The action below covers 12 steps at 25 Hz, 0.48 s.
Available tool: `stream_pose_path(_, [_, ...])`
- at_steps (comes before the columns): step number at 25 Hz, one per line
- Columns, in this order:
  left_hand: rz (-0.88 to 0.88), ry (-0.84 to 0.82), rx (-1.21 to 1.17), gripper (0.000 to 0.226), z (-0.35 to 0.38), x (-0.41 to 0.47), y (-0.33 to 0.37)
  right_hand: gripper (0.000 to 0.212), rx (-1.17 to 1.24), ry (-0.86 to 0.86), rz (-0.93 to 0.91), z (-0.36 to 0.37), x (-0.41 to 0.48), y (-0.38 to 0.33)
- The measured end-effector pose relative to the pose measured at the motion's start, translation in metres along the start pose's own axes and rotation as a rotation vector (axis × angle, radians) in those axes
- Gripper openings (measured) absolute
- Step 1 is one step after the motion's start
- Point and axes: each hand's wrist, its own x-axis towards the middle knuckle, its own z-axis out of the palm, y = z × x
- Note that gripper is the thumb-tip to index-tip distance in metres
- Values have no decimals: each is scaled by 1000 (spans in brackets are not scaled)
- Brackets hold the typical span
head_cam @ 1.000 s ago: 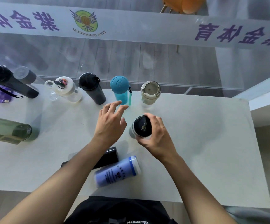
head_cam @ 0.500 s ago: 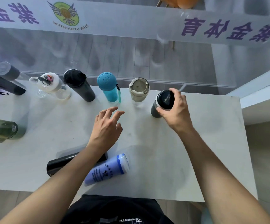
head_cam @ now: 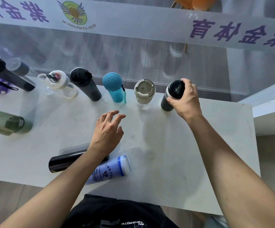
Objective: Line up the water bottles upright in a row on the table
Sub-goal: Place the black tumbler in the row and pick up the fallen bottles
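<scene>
White table [head_cam: 191, 145] against a glass wall [head_cam: 133, 55] with a purple-lettered banner [head_cam: 133, 22]; wood floor beyond. Right hand [head_cam: 187, 99] clamped around a dark flask [head_cam: 169, 99], upright at the right end of the bottle row by the far edge. Left hand [head_cam: 108, 130] hovers, fingers spread, holding nothing.

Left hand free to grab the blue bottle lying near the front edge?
Probably yes. The left hand is open and empty, and the blue bottle lies just beside that forearm with nothing on top; the black flask lies close beside it.
</scene>
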Motion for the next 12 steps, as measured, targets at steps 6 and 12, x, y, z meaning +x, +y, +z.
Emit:
stream_pose_path(6, [-40, -12, -8, 47, 0, -9, -5, 87, -11, -12, -5, -1, 1, 5])
stream_pose_path(12, [-88, -95, 13, 51, -3, -41, -37, 83, -93, 285, -158, 7, -54, -6])
